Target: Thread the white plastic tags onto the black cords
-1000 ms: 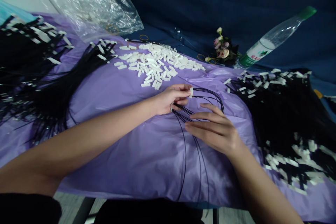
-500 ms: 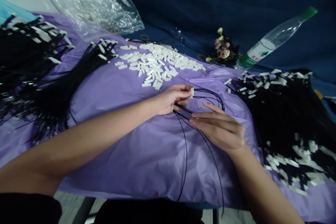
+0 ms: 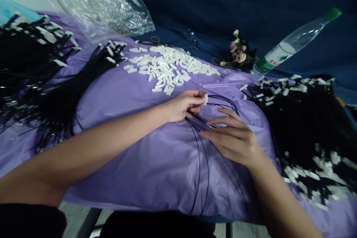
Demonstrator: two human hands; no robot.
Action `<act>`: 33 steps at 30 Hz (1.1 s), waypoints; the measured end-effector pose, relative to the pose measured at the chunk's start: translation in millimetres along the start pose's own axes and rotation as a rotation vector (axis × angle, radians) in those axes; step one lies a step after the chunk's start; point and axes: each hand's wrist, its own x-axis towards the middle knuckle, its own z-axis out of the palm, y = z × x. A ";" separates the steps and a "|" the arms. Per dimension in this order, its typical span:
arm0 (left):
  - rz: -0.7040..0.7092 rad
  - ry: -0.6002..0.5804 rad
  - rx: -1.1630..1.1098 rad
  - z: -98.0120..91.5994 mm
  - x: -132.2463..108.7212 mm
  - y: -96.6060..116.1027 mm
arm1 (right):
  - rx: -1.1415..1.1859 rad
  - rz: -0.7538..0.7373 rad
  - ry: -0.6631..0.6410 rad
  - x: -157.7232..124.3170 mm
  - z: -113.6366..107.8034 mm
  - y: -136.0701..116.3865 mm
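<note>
My left hand is closed on a white connector at its fingertips, and a second small white end shows at its lower fingers. Thin black wires run from the connector and curve round toward my right hand. The fingers of my right hand are partly spread, with strands of the bundle passing between and behind them. Several loose wires hang down over the purple covering. Beyond my left hand lies a pile of small white pieces.
Bundles of black wires with white ends lie at left and right. At the back are a clear plastic bag, small flowers, rubber bands and a tilted bottle with a green cap.
My right hand's fingers have shifted slightly and spread among the wires. Another wire now hangs down near the middle, and the loose wire at the right has swung further right.
</note>
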 end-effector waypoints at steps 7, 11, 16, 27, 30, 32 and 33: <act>-0.007 0.008 0.023 1.2 -0.4 0.8 | -0.024 0.031 -0.064 2.1 -1.4 -5.0; -0.011 0.001 0.019 0.8 -0.3 0.4 | -0.062 0.028 -0.099 3.8 0.6 -6.2; -0.015 -0.005 0.005 1.0 -0.4 0.9 | -0.069 -0.003 -0.113 8.4 0.2 -10.2; -0.003 -0.002 -0.005 0.7 1.4 -0.1 | 0.329 0.376 0.436 4.0 7.5 2.3; -0.004 0.001 -0.023 0.1 1.7 -0.1 | 0.572 0.586 0.754 3.7 5.9 11.1; -0.001 -0.003 -0.036 -1.0 2.1 -0.6 | 0.731 0.629 0.872 0.6 0.2 20.4; -0.002 -0.003 -0.041 -1.5 2.3 -0.9 | 0.804 0.643 0.918 -2.1 -4.0 25.6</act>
